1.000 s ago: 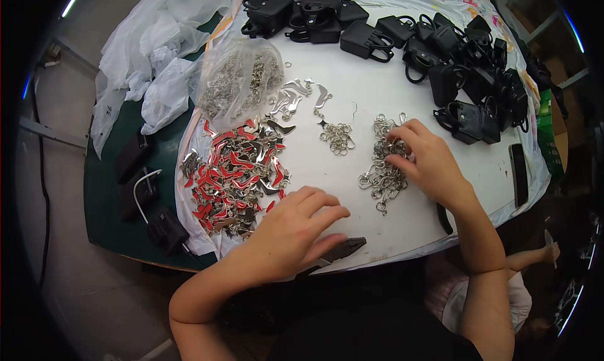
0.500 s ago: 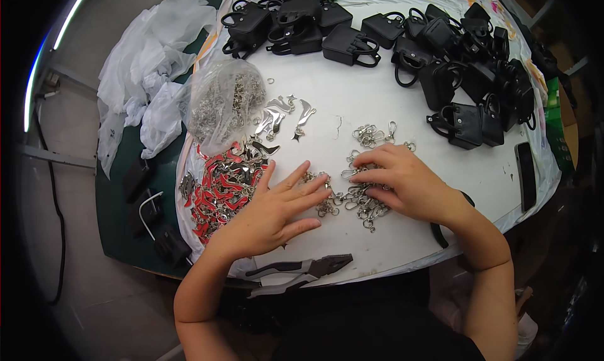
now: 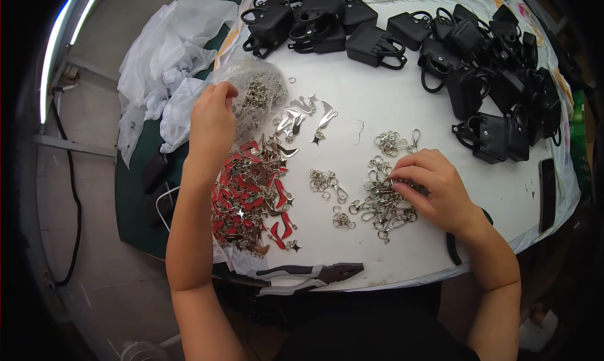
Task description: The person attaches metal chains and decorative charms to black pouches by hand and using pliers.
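My left hand (image 3: pixel 214 119) pinches the clear bag of metal rings (image 3: pixel 255 97) by its edge at the table's left, holding it open. My right hand (image 3: pixel 434 188), fingers curled, presses on the pile of silver clasps (image 3: pixel 384 204), keeping them gathered near the red shoe charms (image 3: pixel 251 200).

Right hand (image 3: pixel 434 188) fingertips hide the clasps (image 3: pixel 384 204) beneath them; left hand (image 3: pixel 212 119) fingertips vanish inside the bag (image 3: pixel 258 90); rings too small to tell

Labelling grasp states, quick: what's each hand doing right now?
Left hand: closed, pinching the clear plastic bag of small silver clasps.
Right hand: fingers curled on the pile of silver metal clasps; grip unclear.
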`<move>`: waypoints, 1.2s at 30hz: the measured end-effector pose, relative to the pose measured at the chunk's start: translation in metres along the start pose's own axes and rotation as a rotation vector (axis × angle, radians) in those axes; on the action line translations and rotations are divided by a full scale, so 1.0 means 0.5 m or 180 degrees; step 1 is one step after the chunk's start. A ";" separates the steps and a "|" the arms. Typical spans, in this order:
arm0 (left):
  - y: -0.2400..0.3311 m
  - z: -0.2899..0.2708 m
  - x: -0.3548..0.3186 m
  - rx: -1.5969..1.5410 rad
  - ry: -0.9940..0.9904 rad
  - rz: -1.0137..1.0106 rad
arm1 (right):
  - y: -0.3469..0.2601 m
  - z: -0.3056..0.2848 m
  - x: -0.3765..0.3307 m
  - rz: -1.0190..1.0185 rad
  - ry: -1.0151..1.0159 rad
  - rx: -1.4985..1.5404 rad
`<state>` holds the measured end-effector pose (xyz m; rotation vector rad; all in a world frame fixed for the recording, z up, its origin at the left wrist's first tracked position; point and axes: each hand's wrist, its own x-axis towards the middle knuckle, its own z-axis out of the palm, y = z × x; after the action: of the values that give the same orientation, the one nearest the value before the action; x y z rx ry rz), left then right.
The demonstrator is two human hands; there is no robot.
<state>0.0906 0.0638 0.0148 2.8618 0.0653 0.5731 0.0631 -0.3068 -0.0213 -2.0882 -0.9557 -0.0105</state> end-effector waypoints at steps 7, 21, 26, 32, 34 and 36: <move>0.040 0.034 -0.002 0.0101 -0.0092 0.1443 | -0.002 0.005 -0.003 -0.0104 0.0033 -0.0041; 0.031 0.046 0.081 0.1217 -0.1672 0.0475 | -0.004 0.014 -0.009 -0.0090 0.0027 0.0020; -0.003 0.039 0.092 0.0578 -0.1481 0.0483 | -0.008 0.015 -0.007 -0.0213 0.0057 -0.0166; -0.013 0.001 0.072 -0.0192 -0.0436 0.0143 | -0.006 0.018 -0.007 -0.0177 0.0113 -0.0102; -0.027 -0.018 0.065 -0.0343 -0.0378 0.0191 | -0.006 0.018 -0.007 -0.0101 0.0119 -0.0090; -0.033 -0.028 0.060 -0.0458 -0.0321 -0.0005 | -0.007 0.018 -0.006 -0.0113 0.0111 -0.0087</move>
<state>0.1127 0.0856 0.0350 2.7449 0.0093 0.4143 0.0561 -0.3014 -0.0259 -2.0893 -0.9764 -0.0784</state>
